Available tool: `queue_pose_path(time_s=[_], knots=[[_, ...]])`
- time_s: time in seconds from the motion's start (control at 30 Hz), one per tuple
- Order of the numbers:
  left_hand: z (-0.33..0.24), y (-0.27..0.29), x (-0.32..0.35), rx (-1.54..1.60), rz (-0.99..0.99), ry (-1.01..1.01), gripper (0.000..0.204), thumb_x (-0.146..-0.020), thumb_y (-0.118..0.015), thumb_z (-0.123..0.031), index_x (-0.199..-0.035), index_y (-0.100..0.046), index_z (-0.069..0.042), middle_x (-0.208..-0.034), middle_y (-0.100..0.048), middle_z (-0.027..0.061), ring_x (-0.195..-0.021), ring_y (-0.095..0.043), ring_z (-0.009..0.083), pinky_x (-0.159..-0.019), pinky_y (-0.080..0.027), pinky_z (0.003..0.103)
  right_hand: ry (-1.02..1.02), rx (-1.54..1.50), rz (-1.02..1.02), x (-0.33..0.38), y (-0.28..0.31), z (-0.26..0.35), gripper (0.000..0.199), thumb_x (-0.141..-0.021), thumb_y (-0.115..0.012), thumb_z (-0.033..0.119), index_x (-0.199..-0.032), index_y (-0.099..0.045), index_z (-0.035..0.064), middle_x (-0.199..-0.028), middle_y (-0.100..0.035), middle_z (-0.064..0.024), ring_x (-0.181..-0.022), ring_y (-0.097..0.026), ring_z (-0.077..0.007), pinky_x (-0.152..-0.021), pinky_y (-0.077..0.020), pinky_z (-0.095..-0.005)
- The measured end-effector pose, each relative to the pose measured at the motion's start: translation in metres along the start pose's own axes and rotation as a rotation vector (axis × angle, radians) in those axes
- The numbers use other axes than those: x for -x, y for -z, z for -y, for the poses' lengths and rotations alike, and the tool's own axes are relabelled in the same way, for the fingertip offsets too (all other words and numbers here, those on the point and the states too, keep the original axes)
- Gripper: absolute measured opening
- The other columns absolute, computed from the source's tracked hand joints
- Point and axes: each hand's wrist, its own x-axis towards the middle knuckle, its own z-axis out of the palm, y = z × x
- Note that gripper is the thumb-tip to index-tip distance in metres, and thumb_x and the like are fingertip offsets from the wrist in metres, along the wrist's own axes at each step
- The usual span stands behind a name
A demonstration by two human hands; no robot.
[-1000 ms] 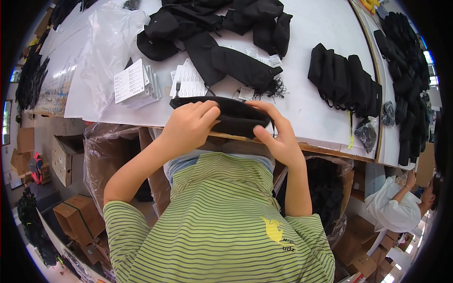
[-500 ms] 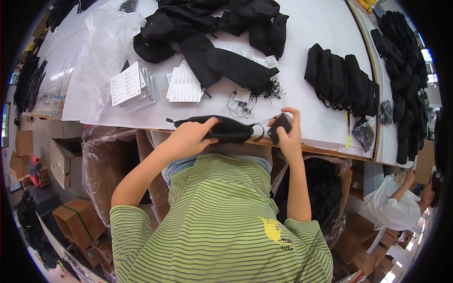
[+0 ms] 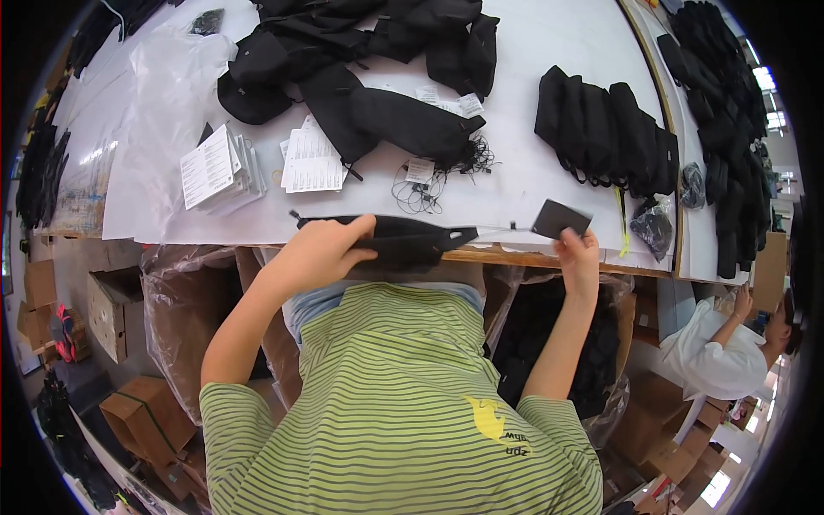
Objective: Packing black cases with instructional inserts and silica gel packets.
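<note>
My left hand (image 3: 311, 257) is closed on a black fabric pouch (image 3: 408, 245) at the table's front edge, its fingers over the upper side. A small loop sticks out at the pouch's right end. From that loop a thin string runs right to a black hang tag (image 3: 560, 217). Pinched between the fingertips of my right hand (image 3: 577, 262), the tag is held out and the string looks taut. A tangle of black tag strings (image 3: 419, 194) lies just beyond the pouch, with a small white label (image 3: 420, 170) on it.
Stacks of printed white cards (image 3: 215, 170) lie at left beside clear plastic wrap (image 3: 163, 112). Black pouches (image 3: 378, 112) are heaped at the back; a row of them (image 3: 601, 129) lies at right. Lined cartons (image 3: 184, 300) stand below the table. Another person (image 3: 717, 352) works at far right.
My right hand has moved right, drawing the tag away from the pouch, and the tag's flat face now shows. The pouch is stretched flatter in my left hand. The whole view has shifted slightly.
</note>
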Motion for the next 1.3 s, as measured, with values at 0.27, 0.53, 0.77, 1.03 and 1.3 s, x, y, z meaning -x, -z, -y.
queue_pose_path(time_s=[0.27,0.53,0.77,1.03,1.3], knots=[[-0.038,-0.009,0.004,0.11,0.246,-0.079,0.029,-0.088,-0.062,-0.028,-0.098,-0.049,-0.004,-0.064,-0.056,0.0171,-0.064,-0.058,0.036,-0.059,-0.043,0.044,-0.166,-1.015,0.143,-0.01,-0.097,-0.061,0.021,-0.092,-0.053,0.025,-0.091,-0.059,0.0043,-0.062,-0.034,0.0005,-0.056,-0.031,-0.0118,-0.051,-0.0286,-0.0234],[-0.034,-0.007,0.013,0.042,0.091,-0.121,0.023,-0.084,-0.065,-0.022,-0.093,-0.053,-0.004,-0.084,-0.062,0.0146,-0.079,-0.059,0.0321,-0.07,-0.046,0.041,0.265,-0.151,-0.392,-0.017,-0.113,-0.026,0.029,-0.088,-0.068,0.019,-0.063,-0.056,0.0117,-0.063,-0.055,0.0075,-0.053,-0.046,-0.0013,-0.045,-0.0302,-0.0206],[-0.039,-0.031,0.0,0.131,-0.218,-0.248,0.022,-0.073,-0.074,-0.014,-0.088,-0.061,-0.005,-0.121,-0.058,0.0086,-0.101,-0.057,0.0281,-0.087,-0.044,0.039,0.266,1.04,0.482,0.04,-0.141,0.008,0.018,-0.078,-0.074,0.023,-0.077,-0.072,0.0055,-0.051,-0.058,-0.0056,-0.041,-0.045,-0.0112,-0.045,-0.0369,-0.027],[-0.029,-0.02,-0.02,0.06,0.333,-0.117,0.023,-0.084,-0.066,-0.024,-0.1,-0.06,-0.008,-0.087,-0.062,0.0122,-0.082,-0.058,0.0275,-0.08,-0.043,0.036,0.071,1.174,0.819,0.062,-0.124,0.011,0.033,-0.08,-0.069,0.044,-0.08,-0.071,0.0107,-0.053,-0.056,-0.0101,-0.051,-0.056,-0.0288,-0.051,-0.0436,-0.0354],[0.04,-0.046,-0.116,-0.279,-0.621,-0.189,0.024,-0.081,-0.068,-0.018,-0.1,-0.061,-0.005,-0.099,-0.06,0.0093,-0.1,-0.052,0.0294,-0.088,-0.042,0.039,0.316,1.244,0.864,0.068,-0.116,0.014,0.026,-0.076,-0.073,0.035,-0.077,-0.07,0.0088,-0.052,-0.054,-0.009,-0.051,-0.055,-0.027,-0.051,-0.0448,-0.0338]])
